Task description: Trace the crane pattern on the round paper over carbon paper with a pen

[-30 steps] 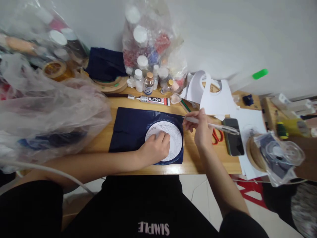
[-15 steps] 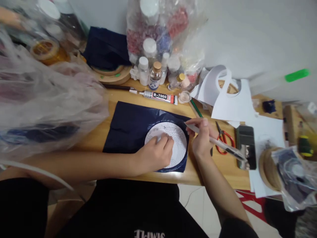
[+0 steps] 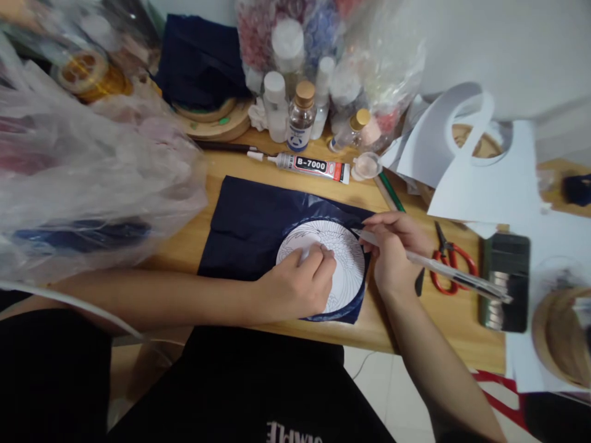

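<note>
A round white paper disc (image 3: pixel 348 271) printed with fine line drawing of feathers lies on a dark blue sheet (image 3: pixel 249 215). My left hand (image 3: pixel 300 280) rests on the disc's left part with its fingers curled and pressed together. Something whitish shows between those fingertips, too small to name. In my right hand (image 3: pixel 392 252) is a pen (image 3: pixel 455 274) with a clear barrel, held slanting. Its tip points left and touches or hovers at the disc's upper right edge; I cannot tell which.
Behind the sheet lie a B-7000 glue tube (image 3: pixel 311 166) and small bottles (image 3: pixel 302 117). Red-handled pliers (image 3: pixel 452 264) and a dark case (image 3: pixel 505 280) are right of my right hand. Cut white paper (image 3: pixel 471 178) stands at the back right. A plastic bag (image 3: pixel 92 178) bulges at the left.
The camera view has shifted, so the table things look larger and those on the right sit further right. Both hands keep their grips; the pen tip stays by the disc's upper right edge.
</note>
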Demonstrator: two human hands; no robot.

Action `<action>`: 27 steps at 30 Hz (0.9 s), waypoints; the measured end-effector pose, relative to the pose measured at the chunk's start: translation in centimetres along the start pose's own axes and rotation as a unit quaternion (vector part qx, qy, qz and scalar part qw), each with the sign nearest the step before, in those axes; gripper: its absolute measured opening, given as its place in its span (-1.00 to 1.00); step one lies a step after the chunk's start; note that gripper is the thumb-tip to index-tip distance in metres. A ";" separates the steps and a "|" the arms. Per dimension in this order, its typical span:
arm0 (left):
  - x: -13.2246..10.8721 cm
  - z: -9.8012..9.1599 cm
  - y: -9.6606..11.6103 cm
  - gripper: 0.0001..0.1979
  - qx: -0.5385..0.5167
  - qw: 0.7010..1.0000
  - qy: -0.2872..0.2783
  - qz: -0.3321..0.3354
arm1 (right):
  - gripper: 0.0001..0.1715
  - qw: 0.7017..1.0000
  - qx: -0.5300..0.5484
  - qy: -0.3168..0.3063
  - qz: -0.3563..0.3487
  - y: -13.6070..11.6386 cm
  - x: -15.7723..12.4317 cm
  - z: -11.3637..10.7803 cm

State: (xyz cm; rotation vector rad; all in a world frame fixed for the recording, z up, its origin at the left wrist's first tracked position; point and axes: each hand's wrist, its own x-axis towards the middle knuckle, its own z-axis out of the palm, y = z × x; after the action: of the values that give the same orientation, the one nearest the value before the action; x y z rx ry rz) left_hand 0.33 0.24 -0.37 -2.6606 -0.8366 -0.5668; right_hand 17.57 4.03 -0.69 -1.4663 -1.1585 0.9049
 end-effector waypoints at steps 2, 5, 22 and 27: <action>0.0 0.0 -0.1 -0.80 0.004 1.000 0.001 0.004 | -0.84 1.000 -0.002 -0.004 0.003 -0.1 0.1 0.0; 0.1 0.0 -0.1 -0.82 0.009 1.000 0.000 0.009 | -0.82 1.000 0.000 0.001 0.006 -0.1 0.2 0.0; 0.1 -0.2 0.1 -0.83 0.009 1.000 0.002 -0.011 | -0.78 0.998 -0.031 -0.042 -0.032 -2.4 -0.8 1.8; 0.0 -0.1 0.1 -0.83 0.022 1.000 -0.004 -0.012 | -0.79 0.991 -0.111 -0.069 -0.027 -1.6 -0.8 2.9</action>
State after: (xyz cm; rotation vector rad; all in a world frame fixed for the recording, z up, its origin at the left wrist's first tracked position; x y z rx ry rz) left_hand 0.34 0.13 -0.34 -2.6178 -0.8744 -0.5388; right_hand 14.31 4.04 0.31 -1.5602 -1.4318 0.8729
